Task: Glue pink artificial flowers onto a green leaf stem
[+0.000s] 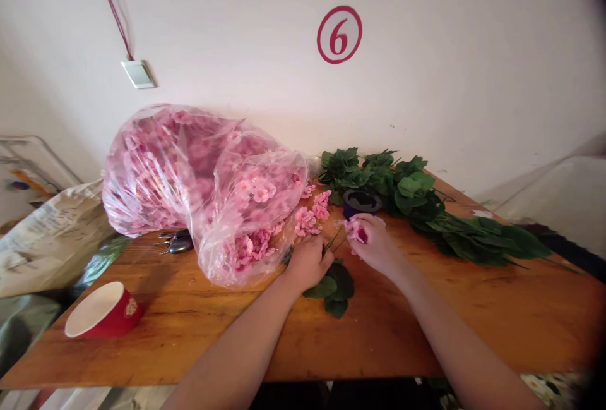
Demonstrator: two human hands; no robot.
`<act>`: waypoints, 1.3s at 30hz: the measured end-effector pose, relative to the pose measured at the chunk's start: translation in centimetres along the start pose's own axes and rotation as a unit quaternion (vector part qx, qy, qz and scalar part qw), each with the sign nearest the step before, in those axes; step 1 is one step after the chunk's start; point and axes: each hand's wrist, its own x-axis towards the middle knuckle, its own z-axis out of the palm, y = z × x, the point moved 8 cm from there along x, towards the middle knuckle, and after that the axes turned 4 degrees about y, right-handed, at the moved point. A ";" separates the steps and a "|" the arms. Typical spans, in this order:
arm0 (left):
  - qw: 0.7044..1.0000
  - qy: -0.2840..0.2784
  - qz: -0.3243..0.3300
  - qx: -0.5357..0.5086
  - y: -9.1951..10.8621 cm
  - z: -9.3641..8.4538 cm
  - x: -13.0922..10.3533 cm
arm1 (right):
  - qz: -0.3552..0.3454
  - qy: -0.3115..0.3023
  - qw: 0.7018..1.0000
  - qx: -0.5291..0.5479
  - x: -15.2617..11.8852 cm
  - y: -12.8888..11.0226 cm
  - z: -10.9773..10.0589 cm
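My left hand [310,261] is closed round thin green stems, with a sprig of dark green leaves [338,287] below it on the wooden table. To its right, my right hand [372,239] has its fingers pressed together on a pink blossom [358,231], beside a dark roll of tape [362,201]. Loose pink flowers [307,220] lie just beyond my left hand, at the mouth of a clear plastic bag [189,176] full of pink blossoms.
Bunches of green leaves [411,189] stretch along the back right of the table [213,347]. A red paper bowl [106,312] stands at the front left. Dark-handled cutters [178,242] lie against the bag. Behind is a white wall with a red 6.
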 end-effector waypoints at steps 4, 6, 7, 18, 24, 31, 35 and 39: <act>1.000 0.002 -0.001 -0.006 -0.1 -0.1 -0.1 | -0.077 0.061 0.990 -0.103 0.9 -3.8 -1.7; 1.000 0.000 -0.001 -0.004 -0.1 0.0 -0.1 | -0.088 0.068 0.988 -0.108 1.4 -5.0 -2.1; 1.000 0.000 0.000 -0.004 -0.1 0.0 -0.1 | -0.093 0.069 0.988 -0.105 1.7 -5.5 -2.2; 0.999 0.006 0.030 -0.023 0.6 -0.5 -0.2 | -0.054 -0.209 0.949 -0.229 6.2 -6.5 5.4; 0.999 -0.003 0.045 -0.011 1.3 -1.1 -0.2 | -0.042 -0.188 0.954 -0.231 5.5 -5.1 4.8; 0.999 -0.024 0.031 -0.011 1.2 -1.1 -0.3 | -0.059 -0.179 0.958 -0.215 6.0 -6.6 5.2; 0.999 -0.034 0.019 -0.004 0.8 -0.9 -0.4 | -0.050 -0.174 0.959 -0.216 6.8 -6.9 6.0; 0.999 -0.030 0.023 0.011 0.8 -0.7 -0.4 | -0.050 -0.156 0.963 -0.213 7.2 -6.8 6.1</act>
